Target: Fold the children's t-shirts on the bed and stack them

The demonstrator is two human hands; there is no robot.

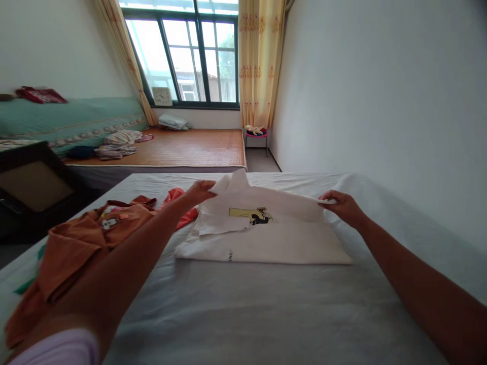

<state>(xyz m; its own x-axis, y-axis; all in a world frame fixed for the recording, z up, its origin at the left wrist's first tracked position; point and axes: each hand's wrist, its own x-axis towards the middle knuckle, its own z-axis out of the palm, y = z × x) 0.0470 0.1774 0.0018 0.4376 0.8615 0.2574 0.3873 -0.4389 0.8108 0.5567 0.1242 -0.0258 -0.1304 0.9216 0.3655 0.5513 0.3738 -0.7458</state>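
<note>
A white T-shirt (289, 246) with a yellow and black print lies partly folded on the pale bed sheet (258, 314). Its far edge is lifted off the bed between my two hands. My left hand (201, 191) pinches that edge at the left, near a raised peak of cloth. At the right end of the same edge, my right hand (340, 207) grips the cloth between thumb and fingers. One short flap, apparently a sleeve, is folded over the print on the left side.
An orange-brown garment (83, 238) with a cartoon print lies left of the shirt, beside a coral-red cloth (186, 218). Beyond stands a second bed with a brown mat (190, 147) and clothes on it. A small pink stool (256, 133) is near the curtain; a white wall runs along the right.
</note>
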